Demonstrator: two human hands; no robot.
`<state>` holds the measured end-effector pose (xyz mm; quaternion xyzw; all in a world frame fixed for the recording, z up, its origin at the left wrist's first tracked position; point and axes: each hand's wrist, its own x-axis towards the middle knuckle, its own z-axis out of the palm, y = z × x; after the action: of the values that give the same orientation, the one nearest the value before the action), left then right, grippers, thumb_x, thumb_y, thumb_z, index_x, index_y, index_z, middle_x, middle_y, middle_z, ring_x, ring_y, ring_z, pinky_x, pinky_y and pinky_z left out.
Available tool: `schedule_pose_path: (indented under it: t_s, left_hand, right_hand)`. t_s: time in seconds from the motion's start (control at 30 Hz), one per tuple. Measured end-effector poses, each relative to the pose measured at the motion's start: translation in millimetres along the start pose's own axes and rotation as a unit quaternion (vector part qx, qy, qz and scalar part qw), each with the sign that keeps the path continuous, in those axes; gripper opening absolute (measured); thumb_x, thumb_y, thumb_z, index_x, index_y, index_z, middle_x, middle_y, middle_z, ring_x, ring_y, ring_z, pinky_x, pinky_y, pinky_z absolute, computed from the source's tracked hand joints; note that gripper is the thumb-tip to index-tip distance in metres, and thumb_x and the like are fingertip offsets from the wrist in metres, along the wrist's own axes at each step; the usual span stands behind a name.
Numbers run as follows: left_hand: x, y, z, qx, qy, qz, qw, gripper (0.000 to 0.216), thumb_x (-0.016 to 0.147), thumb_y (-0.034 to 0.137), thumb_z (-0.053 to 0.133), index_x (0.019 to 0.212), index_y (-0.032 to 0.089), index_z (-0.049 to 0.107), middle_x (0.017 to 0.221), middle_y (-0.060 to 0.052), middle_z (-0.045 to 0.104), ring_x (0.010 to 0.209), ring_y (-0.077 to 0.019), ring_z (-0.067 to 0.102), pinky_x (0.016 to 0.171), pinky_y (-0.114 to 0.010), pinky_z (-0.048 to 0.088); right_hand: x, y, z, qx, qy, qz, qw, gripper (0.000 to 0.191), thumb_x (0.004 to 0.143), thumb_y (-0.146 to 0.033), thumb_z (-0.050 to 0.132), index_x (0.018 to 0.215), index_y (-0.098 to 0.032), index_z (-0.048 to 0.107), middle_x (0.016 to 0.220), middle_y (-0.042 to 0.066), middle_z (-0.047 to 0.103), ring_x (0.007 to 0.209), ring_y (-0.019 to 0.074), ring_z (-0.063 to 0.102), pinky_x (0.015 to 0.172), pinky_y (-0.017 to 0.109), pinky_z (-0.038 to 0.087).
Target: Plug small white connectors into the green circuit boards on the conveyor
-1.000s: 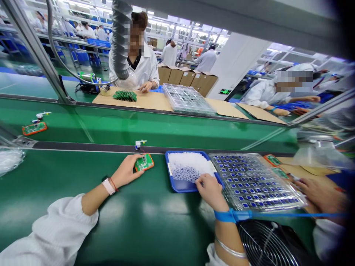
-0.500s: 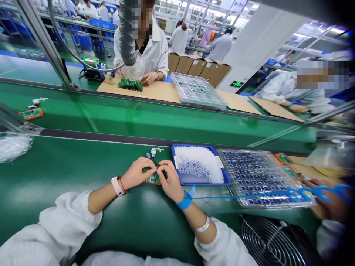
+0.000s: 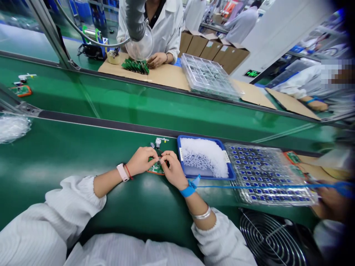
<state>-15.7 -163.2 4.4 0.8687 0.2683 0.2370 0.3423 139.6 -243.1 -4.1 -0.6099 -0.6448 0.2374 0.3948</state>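
Note:
A green circuit board (image 3: 155, 169) with an orange-red edge lies on the green work surface, partly covered by my fingers. At its far side a white connector (image 3: 158, 143) with a yellow-tipped piece sticks up. My left hand (image 3: 142, 161) is closed in a pinch over the board's upper part. From the other side my right hand (image 3: 174, 170) pinches too, its fingertips almost meeting the left ones. Whatever is between the fingertips is too small to make out. A blue strap (image 3: 188, 189) with a cord circles my right wrist.
Right of my hands stands a blue tray (image 3: 206, 176) of small white pieces. Beyond it lies a clear plastic tray (image 3: 266, 173) with rows of blue parts. A black fan (image 3: 273, 236) with a wire guard is at lower right. A co-worker's hand (image 3: 331, 195) is at far right.
The camera view has tilted down and shifted, so the far bench sits higher in the picture. Both hands stay pinched over the board, nearly unchanged.

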Motion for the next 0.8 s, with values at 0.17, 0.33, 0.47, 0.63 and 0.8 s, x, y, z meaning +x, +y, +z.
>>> schedule_pose_path:
  t_s: [0.17, 0.33, 0.47, 0.63, 0.8]
  left_hand:
    - [4.3, 2.0, 2.2, 0.019, -0.002, -0.004, 1.0, 0.016, 0.084, 0.019, 0.054, 0.072, 0.018, 0.066, 0.084, -0.002, 0.069, 0.082, -0.0156, 0.062, 0.075, -0.027, 0.043]
    - [10.4, 5.1, 0.1, 0.022, -0.028, -0.024, 0.999, 0.017, 0.081, 0.017, 0.055, 0.069, 0.018, 0.067, 0.08, -0.002, 0.07, 0.078, -0.0156, 0.063, 0.075, -0.026, 0.044]
    - [12.5, 4.6, -1.0, 0.021, -0.038, -0.03, 0.999, 0.015, 0.08, 0.018, 0.057, 0.069, 0.018, 0.068, 0.078, -0.001, 0.07, 0.076, -0.016, 0.063, 0.075, -0.026, 0.044]
    - [12.6, 5.3, -0.6, 0.016, -0.037, -0.033, 0.999, 0.015, 0.079, 0.018, 0.058, 0.069, 0.018, 0.068, 0.078, -0.001, 0.071, 0.076, -0.0162, 0.063, 0.075, -0.026, 0.044]
    - [12.6, 7.6, -3.9, 0.022, -0.035, -0.047, 0.998, 0.012, 0.078, 0.017, 0.059, 0.068, 0.017, 0.065, 0.077, -0.002, 0.068, 0.074, -0.016, 0.061, 0.072, -0.026, 0.044]
  right_hand:
    - [0.2, 0.4, -0.8, 0.014, 0.011, 0.006, 1.0, 0.013, 0.084, -0.021, 0.046, 0.073, -0.02, 0.052, 0.092, 0.007, 0.051, 0.091, 0.0181, 0.052, 0.083, 0.035, 0.044]
    - [0.0, 0.8, -2.1, 0.021, 0.016, 0.015, 1.0, 0.012, 0.082, -0.021, 0.046, 0.072, -0.019, 0.052, 0.093, 0.007, 0.053, 0.092, 0.0188, 0.053, 0.083, 0.035, 0.044]
    - [-0.4, 0.2, -3.4, 0.018, 0.016, 0.025, 0.999, 0.012, 0.081, -0.02, 0.047, 0.07, -0.019, 0.052, 0.095, 0.008, 0.053, 0.093, 0.0191, 0.054, 0.084, 0.036, 0.044]
    - [0.1, 2.9, -3.9, 0.012, 0.018, 0.024, 0.999, 0.013, 0.08, -0.018, 0.046, 0.068, -0.019, 0.051, 0.095, 0.008, 0.053, 0.094, 0.0195, 0.054, 0.085, 0.036, 0.044]
    - [-0.1, -4.2, 2.0, -0.002, 0.029, 0.02, 0.999, 0.014, 0.08, -0.017, 0.046, 0.068, -0.019, 0.052, 0.094, 0.008, 0.053, 0.092, 0.0189, 0.054, 0.084, 0.035, 0.045]
